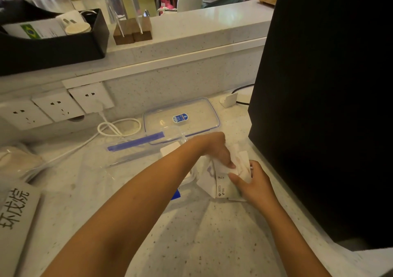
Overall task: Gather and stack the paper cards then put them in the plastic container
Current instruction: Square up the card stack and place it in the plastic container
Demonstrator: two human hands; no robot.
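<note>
Right now both hands are working at the small bundle of white paper cards with faint pink and purple print (223, 176), low on the pale speckled stone tabletop (212, 234), just beside the big black box-like block (319, 106) on the right. The left hand (214, 149) is reaching across from above, its fingers (230, 165) pressing together on the upper edge of the bundle. The right hand (255, 183) is cupping the bundle from below, thumb lying across the printed face, fingers curling behind; they are clamping the cards, though the far fingertips are out of sight.

Judging by looks, the cards are light, thin and bendy; they are fanning unevenly, edges not squared. They will likely slide over one another and crease if squeezed mid-face. Best hold: pinching the short edges and tapping the long edge on the tabletop to align.

The clear plastic container with blue clips (148, 159) is sitting just left of the cards, largely hidden under the left forearm; its walls are hard to trace because they are see-through. One white card (170, 149) seems to be lying in or behind it; which, I cannot tell. The clear flat lid with blue seal and sticker (180, 115) is lying farther back. How many cards there are is not readable.
</note>
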